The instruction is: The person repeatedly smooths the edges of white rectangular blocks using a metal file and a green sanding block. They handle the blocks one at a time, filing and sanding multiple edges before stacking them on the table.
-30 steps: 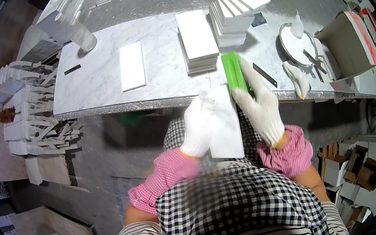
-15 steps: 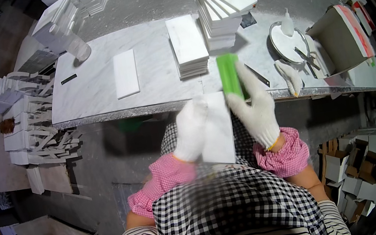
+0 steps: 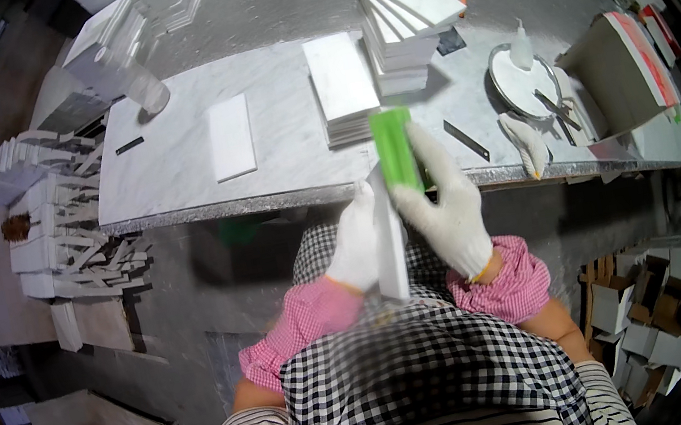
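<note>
My left hand [image 3: 355, 244], in a white knit glove, is closed round a white stone tile [image 3: 389, 249] held upright on its short end above my lap, in front of the table edge. The tile is turned so that a narrow side shows. My right hand [image 3: 452, 206], also gloved, grips a bright green rectangular block [image 3: 395, 148] at the tile's far right edge; the block appears to touch it. The block looks like a sanding pad, though its working face is hidden. Beyond the hands stands a stack of white tiles [image 3: 340, 78].
A single white tile [image 3: 231, 138] lies on the marble-topped table [image 3: 287, 167]. To the right are a dark flat strip [image 3: 466, 140], a crumpled glove [image 3: 525, 145], a round dish [image 3: 510, 91] with a squeeze bottle [image 3: 520, 49], and an open cardboard box [image 3: 608, 79]. A taller tile stack [image 3: 399, 52] rises behind.
The tile has turned from showing its broad face to nearly edge-on. My right hand and the green block have shifted left to the tile's edge.
</note>
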